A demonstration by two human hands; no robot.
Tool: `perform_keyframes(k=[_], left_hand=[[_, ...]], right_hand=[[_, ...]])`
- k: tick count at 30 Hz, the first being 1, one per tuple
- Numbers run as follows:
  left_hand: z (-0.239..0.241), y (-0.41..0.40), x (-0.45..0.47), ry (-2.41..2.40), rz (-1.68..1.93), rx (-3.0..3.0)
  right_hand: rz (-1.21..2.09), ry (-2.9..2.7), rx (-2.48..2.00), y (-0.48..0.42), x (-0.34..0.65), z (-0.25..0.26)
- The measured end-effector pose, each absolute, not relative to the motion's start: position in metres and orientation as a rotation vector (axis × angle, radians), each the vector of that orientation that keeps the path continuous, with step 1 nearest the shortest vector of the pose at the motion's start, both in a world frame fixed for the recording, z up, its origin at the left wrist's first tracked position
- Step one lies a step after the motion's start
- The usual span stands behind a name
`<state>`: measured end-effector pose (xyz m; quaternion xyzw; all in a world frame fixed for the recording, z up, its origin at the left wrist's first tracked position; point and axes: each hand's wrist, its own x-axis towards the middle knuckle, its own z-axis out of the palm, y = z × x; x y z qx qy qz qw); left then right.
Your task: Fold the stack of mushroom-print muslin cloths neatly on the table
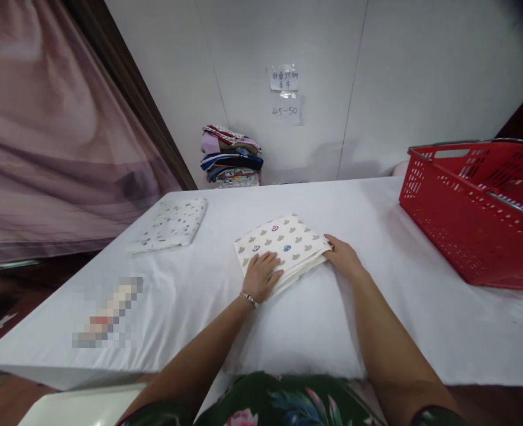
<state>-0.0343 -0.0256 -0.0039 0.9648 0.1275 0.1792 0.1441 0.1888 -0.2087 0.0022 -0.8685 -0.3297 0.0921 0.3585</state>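
A folded cream cloth (283, 236) printed with grey cloud-like shapes and a few red and blue motifs lies on the white-covered table (190, 307) in front of me. Flat on its near left part rests my left hand (261, 275), fingers stretched out, a bracelet at the wrist. My right hand (342, 255) grips the cloth's right corner, thumb on one side and the fingers partly hidden beneath. Several layers show along the near edge.
Another folded white cloth with a small dark print (173, 225) lies at the table's back left. A red plastic basket (465, 219) stands at the right. Behind the table's far edge is a stack of folded fabrics (231, 157). A blurred-out item (110, 310) lies front left.
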Motion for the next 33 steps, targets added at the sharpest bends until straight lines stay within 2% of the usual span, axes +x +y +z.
perform_keyframes(k=[9, 14, 24, 33], left_hand=[[0.001, -0.035, -0.032, 0.394, 0.749, 2.73], [0.007, -0.036, -0.031, 0.327, 0.743, 2.758], [0.005, -0.038, -0.033, 0.233, 0.858, 2.618], [0.001, -0.036, -0.031, 0.223, 0.883, 2.487]], right_hand=[[0.184, -1.056, -2.115, -0.207, 0.187, -0.004], [0.215, -1.036, -2.059, -0.208, 0.19, -0.008], [0.521, -0.877, -1.758, -0.204, 0.188, 0.0], [0.324, -0.997, -1.735, -0.196, 0.182, -0.008]])
